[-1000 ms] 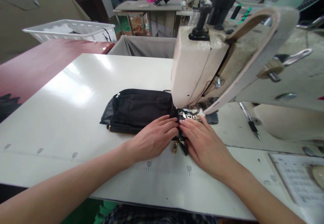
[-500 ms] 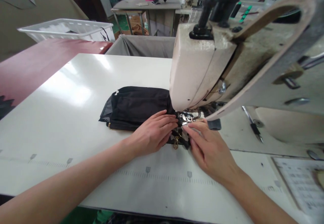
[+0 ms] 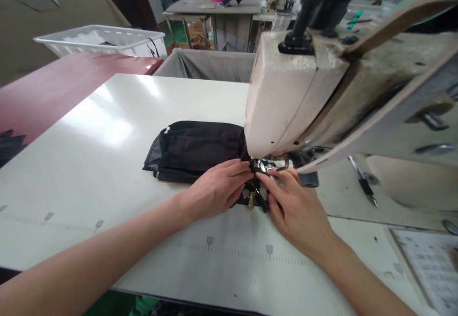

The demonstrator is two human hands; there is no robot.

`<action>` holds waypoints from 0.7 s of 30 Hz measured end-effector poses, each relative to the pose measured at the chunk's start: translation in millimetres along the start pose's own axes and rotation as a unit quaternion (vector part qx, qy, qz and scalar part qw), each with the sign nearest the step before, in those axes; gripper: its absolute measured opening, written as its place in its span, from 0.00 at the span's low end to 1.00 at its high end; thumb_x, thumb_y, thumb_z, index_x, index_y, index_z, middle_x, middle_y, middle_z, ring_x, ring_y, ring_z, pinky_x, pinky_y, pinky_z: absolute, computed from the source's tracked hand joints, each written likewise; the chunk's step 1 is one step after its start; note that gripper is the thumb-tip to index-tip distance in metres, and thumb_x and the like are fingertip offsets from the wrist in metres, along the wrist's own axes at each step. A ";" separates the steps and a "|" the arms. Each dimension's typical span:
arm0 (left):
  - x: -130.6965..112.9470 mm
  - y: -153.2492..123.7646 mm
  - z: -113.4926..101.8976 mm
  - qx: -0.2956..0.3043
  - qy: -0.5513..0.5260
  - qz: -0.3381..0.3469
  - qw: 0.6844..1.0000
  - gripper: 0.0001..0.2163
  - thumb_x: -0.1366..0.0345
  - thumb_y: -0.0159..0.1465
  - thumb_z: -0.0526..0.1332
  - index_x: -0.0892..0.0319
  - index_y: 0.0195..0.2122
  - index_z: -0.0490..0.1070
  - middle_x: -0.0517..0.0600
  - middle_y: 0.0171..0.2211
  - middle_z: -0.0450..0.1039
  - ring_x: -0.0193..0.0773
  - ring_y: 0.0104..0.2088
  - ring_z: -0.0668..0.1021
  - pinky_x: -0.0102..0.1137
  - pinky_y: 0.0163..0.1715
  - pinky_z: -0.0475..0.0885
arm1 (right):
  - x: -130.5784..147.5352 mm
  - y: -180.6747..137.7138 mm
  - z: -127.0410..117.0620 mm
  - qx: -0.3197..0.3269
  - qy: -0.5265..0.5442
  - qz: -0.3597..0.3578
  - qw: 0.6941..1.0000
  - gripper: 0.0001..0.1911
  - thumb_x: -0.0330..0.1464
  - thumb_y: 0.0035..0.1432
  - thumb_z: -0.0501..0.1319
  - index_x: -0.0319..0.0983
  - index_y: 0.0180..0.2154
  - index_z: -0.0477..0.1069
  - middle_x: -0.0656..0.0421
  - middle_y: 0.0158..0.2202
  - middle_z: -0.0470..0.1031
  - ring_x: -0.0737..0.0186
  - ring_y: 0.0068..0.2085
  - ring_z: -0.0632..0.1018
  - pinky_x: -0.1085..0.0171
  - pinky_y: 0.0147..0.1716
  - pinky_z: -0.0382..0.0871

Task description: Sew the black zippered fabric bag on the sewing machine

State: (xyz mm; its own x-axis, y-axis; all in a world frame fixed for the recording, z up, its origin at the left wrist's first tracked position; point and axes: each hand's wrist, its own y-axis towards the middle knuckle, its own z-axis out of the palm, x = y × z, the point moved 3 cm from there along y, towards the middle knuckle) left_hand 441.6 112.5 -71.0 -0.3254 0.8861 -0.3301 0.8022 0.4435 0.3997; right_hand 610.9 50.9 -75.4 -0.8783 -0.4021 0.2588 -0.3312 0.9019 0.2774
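Where both hands point(image 3: 257, 194) meet: black bag point(image 3: 196, 149), sewing machine point(image 3: 286, 96) overhanging.

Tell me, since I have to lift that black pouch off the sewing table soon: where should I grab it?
Probably the free left end of the black pouch, coming in from the left over the bare white table. That end lies flat and clear, while the right end sits under the sewing machine head, pressed by the left hand and right hand.
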 end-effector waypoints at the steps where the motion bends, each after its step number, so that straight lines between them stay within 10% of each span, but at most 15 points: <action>1: 1.0 1.2 -0.4 0.000 -0.004 -0.002 1.000 0.15 0.74 0.64 0.51 0.65 0.51 0.69 0.58 0.51 0.72 0.41 0.54 0.73 0.39 0.58 0.69 | -0.3 0.9 0.3 0.001 -0.006 0.004 1.000 0.22 0.26 0.61 0.52 0.36 0.57 0.67 0.48 0.51 0.69 0.45 0.55 0.66 0.41 0.56 0.62; 21: 20.5 12.7 4.1 -0.020 -0.009 -0.026 0.999 0.12 0.76 0.61 0.54 0.64 0.43 0.72 0.56 0.46 0.74 0.43 0.49 0.76 0.38 0.51 0.74 | -12.3 -4.0 -2.1 -0.090 0.049 0.058 0.993 0.15 0.25 0.58 0.52 0.38 0.42 0.74 0.51 0.43 0.72 0.50 0.48 0.71 0.51 0.46 0.69</action>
State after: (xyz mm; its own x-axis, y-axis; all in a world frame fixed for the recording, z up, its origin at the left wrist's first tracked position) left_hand 447.1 135.7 -76.2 -0.3564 0.8592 -0.3671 0.7639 0.4942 0.4151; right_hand 623.8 52.0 -77.8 -0.8662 -0.3184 0.3850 -0.1548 0.9038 0.3991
